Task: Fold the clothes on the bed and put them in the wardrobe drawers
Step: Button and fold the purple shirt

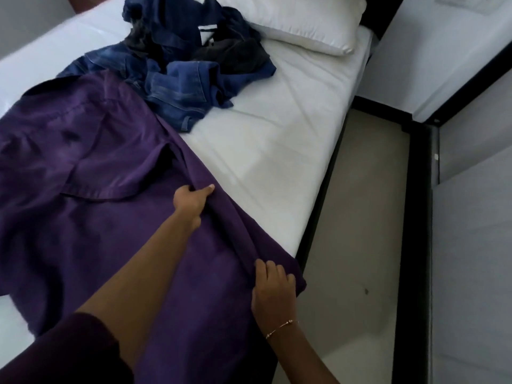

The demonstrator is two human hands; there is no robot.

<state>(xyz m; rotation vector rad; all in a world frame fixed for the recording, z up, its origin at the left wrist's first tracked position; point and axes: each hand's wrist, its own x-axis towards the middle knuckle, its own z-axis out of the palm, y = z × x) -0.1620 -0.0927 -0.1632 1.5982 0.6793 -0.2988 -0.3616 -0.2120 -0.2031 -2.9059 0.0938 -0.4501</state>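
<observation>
Purple shirt (91, 189) lay spread flat across the white bed (277, 151), its right edge raised in a fold near the mattress side. The left hand (191, 202) pinched that fold higher up, while the right hand (273, 289) gripped it near the hem, a thin bracelet (281, 327) at the wrist. Jeans and darker garments, possibly a top, sat heaped (177, 67) beside a pillow (302, 20)

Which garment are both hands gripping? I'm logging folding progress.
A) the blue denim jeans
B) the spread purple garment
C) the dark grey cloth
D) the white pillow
B: the left hand and right hand both pinch a raised fold of the spread purple garment along its right edge.
</observation>
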